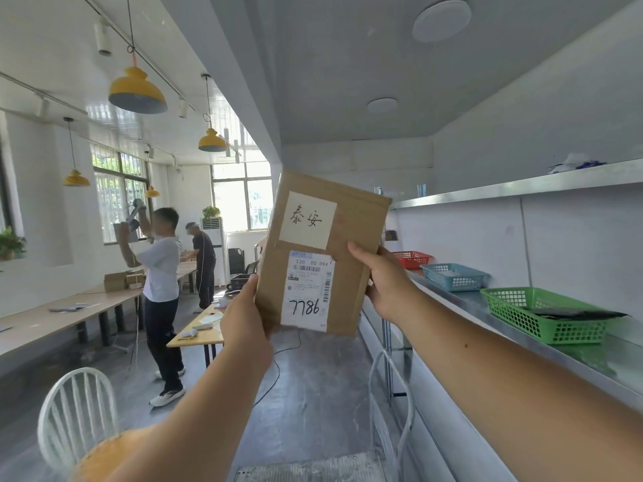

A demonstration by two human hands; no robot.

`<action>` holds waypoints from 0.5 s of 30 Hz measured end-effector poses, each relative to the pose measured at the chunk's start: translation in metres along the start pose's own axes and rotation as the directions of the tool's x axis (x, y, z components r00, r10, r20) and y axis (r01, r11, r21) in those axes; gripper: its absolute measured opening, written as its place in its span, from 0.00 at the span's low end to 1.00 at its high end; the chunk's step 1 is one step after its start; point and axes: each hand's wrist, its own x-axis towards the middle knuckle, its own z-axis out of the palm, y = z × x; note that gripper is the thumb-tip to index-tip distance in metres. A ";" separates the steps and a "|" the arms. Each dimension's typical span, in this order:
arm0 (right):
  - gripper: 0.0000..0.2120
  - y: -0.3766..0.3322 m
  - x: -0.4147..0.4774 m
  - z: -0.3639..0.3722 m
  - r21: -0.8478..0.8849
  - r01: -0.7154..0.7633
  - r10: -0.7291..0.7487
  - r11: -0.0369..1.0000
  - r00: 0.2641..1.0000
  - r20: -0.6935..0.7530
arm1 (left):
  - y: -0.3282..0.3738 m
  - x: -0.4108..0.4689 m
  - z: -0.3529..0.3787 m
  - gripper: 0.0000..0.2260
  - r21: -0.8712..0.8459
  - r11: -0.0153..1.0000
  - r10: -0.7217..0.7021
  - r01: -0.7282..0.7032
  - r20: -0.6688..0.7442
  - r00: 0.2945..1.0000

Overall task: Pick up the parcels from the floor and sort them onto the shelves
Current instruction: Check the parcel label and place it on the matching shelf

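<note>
Brown cardboard parcel (351,259) | white labels, handwritten 7786 | upright, both hands gripping

One parcel (351,238) up front, two labels on it: handwritten label (308,220), printed label (308,293). Two hands in view: left hand (243,318), right hand (386,280). Two shelves, upper shelf (522,186) and lower shelf (574,360). Three baskets: red basket (412,259), blue basket (454,277), green basket (515,307). Four yellow lamps: first lamp (137,90), second lamp (212,140), third lamp (76,179), fourth lamp (152,193). Two people: person in white (161,269), person in black (203,259). Two white chairs: left chair (78,408), right chair (382,352).
</note>
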 end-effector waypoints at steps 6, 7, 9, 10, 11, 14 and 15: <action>0.17 0.003 0.000 -0.003 -0.076 -0.090 0.097 0.993 0.990 0.103 | -0.004 0.006 -0.001 0.08 0.070 0.998 0.006 -0.008 0.026 1.000; 0.23 0.003 0.000 -0.005 -0.114 -0.096 0.109 0.989 0.988 0.112 | -0.005 0.004 0.000 0.11 0.076 0.997 0.027 -0.030 0.041 0.999; 0.28 0.004 0.000 -0.008 -0.151 -0.105 0.122 0.983 0.987 0.106 | -0.006 0.001 -0.001 0.18 0.068 0.995 0.071 -0.074 0.054 0.996; 0.23 0.003 -0.001 -0.009 -0.150 -0.101 0.116 0.983 0.989 0.094 | -0.006 0.001 -0.002 0.21 0.059 0.994 0.093 -0.097 0.065 0.994; 0.17 0.004 -0.001 -0.011 -0.135 -0.101 0.112 0.986 0.991 0.077 | -0.006 0.000 -0.002 0.23 0.062 0.991 0.114 -0.119 0.076 0.991; 0.21 0.006 -0.002 -0.009 -0.116 -0.101 0.105 0.988 0.994 0.033 | -0.006 -0.001 -0.002 0.27 0.055 0.984 0.161 -0.169 0.126 0.979; 0.26 0.006 -0.001 -0.008 -0.118 -0.101 0.106 0.988 0.994 0.037 | -0.006 -0.002 -0.001 0.26 0.041 0.983 0.169 -0.177 0.148 0.974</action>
